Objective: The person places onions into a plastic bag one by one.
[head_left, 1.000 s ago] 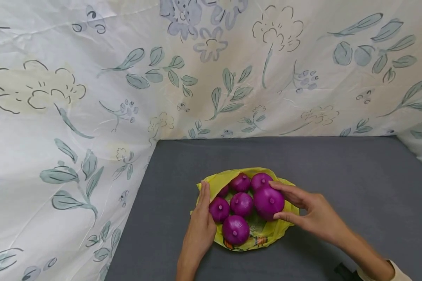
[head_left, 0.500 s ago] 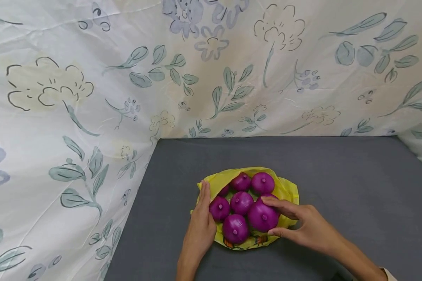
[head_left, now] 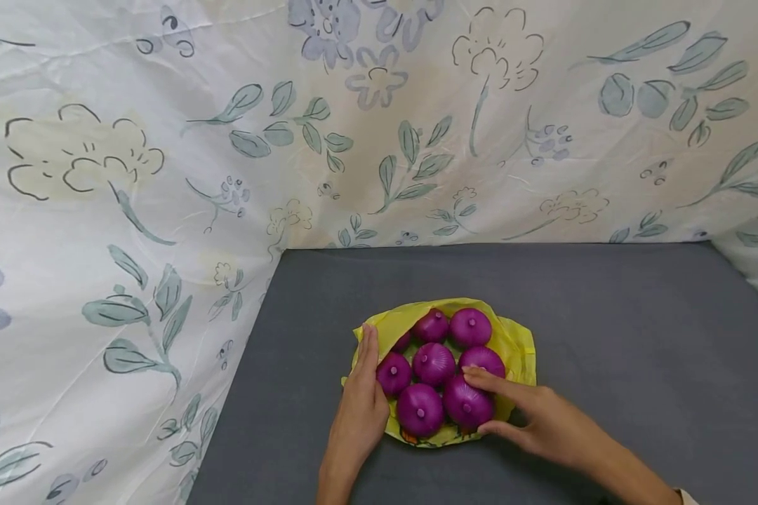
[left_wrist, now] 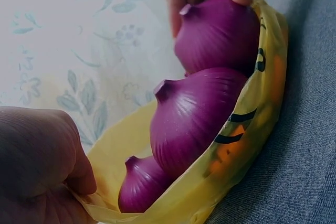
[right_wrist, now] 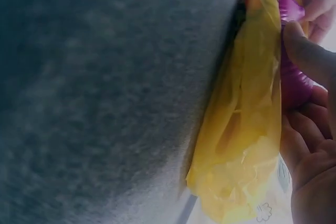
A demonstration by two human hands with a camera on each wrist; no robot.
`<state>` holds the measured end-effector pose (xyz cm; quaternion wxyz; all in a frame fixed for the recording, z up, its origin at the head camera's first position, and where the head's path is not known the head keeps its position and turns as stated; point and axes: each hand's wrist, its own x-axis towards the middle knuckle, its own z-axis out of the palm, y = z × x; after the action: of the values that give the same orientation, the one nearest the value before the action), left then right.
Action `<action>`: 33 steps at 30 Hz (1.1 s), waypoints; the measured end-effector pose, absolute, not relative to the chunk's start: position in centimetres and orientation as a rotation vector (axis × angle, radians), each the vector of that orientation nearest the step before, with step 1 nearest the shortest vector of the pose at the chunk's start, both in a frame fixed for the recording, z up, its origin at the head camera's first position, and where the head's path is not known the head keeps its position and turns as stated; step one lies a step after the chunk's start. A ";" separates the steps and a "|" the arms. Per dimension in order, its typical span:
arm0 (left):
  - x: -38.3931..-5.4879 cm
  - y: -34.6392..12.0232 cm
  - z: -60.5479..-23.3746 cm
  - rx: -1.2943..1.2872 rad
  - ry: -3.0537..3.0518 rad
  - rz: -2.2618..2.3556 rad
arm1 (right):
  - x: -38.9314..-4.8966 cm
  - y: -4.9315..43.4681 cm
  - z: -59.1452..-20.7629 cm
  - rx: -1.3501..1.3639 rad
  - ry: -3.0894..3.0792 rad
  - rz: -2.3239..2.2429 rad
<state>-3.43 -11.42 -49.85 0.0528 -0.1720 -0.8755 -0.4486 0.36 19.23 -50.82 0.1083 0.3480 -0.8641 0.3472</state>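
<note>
A yellow plastic bag (head_left: 521, 344) lies with its mouth open and several purple onions inside, among them one in the middle (head_left: 434, 363) and another near the front (head_left: 420, 410). My left hand (head_left: 360, 414) pinches the bag's left edge; the left wrist view shows that rim (left_wrist: 126, 135) running into the fingers. With thumb and fingers, my right hand (head_left: 543, 421) grips a large onion (head_left: 469, 403) at the front right of the bag, close beside the front one. An onion at the far left is partly hidden under the bag's fold.
The bag rests on a dark grey cloth-covered surface (head_left: 625, 337). A floral curtain (head_left: 328, 140) hangs behind it and along the left side.
The right hand has carried the large onion forward and a little left, down beside the front onion. Another onion behind it is now exposed. The left hand stays put.
</note>
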 end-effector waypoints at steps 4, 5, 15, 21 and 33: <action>-3.4 -11.4 -49.8 -0.529 -2.660 -1.358 | 0.4 19.1 -51.2 1.032 -2.542 0.888; -3.5 -11.4 -49.8 -0.532 -2.659 -1.358 | 0.5 19.1 -51.3 1.040 -2.538 0.873; -3.4 -11.5 -49.8 -0.523 -2.669 -1.363 | 0.5 18.6 -51.9 1.098 -2.520 0.766; -3.4 -11.5 -49.8 -0.501 -2.685 -1.367 | 0.5 18.8 -50.9 1.099 -2.527 0.820; -3.4 -11.7 -49.7 -0.529 -2.623 -1.353 | -0.4 20.8 -46.8 0.857 -2.629 0.844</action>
<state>-3.42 -11.67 -49.74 0.0716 -0.1760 -0.8725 -0.4502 -0.41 20.83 -46.83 0.1247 0.2941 -0.9023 0.2895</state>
